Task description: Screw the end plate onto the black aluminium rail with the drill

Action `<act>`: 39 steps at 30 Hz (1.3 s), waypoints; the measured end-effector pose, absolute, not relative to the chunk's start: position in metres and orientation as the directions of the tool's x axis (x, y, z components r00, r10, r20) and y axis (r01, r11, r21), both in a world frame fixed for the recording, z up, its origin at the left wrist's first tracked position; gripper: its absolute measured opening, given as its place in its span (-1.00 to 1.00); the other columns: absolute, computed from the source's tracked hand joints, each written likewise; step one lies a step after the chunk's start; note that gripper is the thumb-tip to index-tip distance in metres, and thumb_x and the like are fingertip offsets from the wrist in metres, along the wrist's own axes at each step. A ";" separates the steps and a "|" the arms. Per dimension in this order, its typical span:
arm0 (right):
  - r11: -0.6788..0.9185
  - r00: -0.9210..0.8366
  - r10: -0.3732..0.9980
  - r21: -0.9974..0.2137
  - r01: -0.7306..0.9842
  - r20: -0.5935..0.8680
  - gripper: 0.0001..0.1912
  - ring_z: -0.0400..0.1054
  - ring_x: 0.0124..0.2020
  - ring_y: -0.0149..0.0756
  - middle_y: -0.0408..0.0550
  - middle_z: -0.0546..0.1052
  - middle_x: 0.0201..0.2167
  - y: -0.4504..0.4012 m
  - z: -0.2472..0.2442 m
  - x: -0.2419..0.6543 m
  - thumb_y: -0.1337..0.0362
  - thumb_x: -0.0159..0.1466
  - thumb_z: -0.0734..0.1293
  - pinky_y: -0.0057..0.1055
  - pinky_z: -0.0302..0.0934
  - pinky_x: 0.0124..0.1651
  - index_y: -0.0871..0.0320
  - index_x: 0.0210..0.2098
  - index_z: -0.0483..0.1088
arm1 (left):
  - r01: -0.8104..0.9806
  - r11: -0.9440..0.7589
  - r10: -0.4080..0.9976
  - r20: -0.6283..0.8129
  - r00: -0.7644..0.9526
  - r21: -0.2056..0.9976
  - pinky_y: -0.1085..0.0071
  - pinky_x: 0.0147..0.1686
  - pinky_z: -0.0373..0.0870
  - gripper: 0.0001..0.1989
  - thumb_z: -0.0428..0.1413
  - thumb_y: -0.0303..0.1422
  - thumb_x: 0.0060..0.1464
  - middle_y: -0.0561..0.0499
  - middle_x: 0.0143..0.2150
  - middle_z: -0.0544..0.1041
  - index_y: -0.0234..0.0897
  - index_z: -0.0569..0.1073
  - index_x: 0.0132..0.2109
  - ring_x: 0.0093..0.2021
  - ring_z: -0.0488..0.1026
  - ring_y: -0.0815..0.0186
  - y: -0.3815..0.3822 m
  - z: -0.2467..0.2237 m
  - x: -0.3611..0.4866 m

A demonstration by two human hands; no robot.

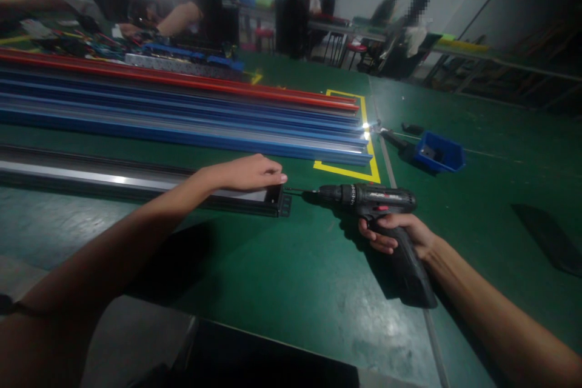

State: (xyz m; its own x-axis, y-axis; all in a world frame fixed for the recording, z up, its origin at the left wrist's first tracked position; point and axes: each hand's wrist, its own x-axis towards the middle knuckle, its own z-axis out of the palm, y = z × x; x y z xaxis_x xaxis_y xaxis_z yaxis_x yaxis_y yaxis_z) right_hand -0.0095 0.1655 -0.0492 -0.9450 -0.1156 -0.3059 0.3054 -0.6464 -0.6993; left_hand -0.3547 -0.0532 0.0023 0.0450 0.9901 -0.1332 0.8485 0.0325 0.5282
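Note:
My right hand (398, 233) is wrapped round the handle of a black power drill (382, 197), which points left with a long thin bit. The bit's tip is at the end of a long dark metal profile (150, 185) lying on the green table. My left hand (250, 173) rests on top of that profile near its right end, fingers bent together by the bit's tip; whether they hold something small cannot be made out. A small black bracket (285, 206) sticks out from the profile's end.
Blue profiles (227, 127) and red profiles (204, 79) lie beyond, their ends inside yellow tape (345, 173) on the table (282, 285). A blue bin (439, 151) stands at the right, a dark flat object (548, 236) further right. People work at the back left.

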 end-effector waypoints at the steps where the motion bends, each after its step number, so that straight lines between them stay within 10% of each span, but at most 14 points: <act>1: -0.646 -0.945 -0.116 -0.700 0.306 -0.306 -0.73 0.19 -0.60 -0.58 0.04 0.52 -0.36 0.166 -0.049 -0.009 0.32 0.29 0.43 -0.58 0.34 -0.45 0.44 -0.12 0.58 | 0.850 0.031 0.990 -0.132 0.046 0.526 0.41 -0.39 0.12 -0.52 -0.07 -0.01 0.38 0.07 -0.46 0.38 -0.26 0.38 -0.36 -0.46 0.32 0.36 -0.053 0.002 -0.355; 39: -0.644 -0.940 -0.115 -0.696 0.317 -0.322 -0.76 0.21 -0.59 -0.55 0.03 0.53 -0.37 0.165 -0.048 -0.009 0.33 0.27 0.43 -0.57 0.33 -0.46 0.41 -0.13 0.56 | 0.852 0.029 0.990 -0.134 0.049 0.523 0.40 -0.37 0.14 -0.53 -0.08 -0.02 0.38 0.05 -0.43 0.41 -0.26 0.38 -0.35 -0.45 0.32 0.37 -0.053 0.003 -0.353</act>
State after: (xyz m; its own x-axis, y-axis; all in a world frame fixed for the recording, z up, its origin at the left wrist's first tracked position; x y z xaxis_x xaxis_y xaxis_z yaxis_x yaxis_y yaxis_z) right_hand -0.0089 0.1651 -0.0480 -0.9398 -0.1150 -0.3218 0.3172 -0.6438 -0.6963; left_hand -0.3532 -0.0529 0.0032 0.0489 0.9898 -0.1342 0.8518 0.0288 0.5230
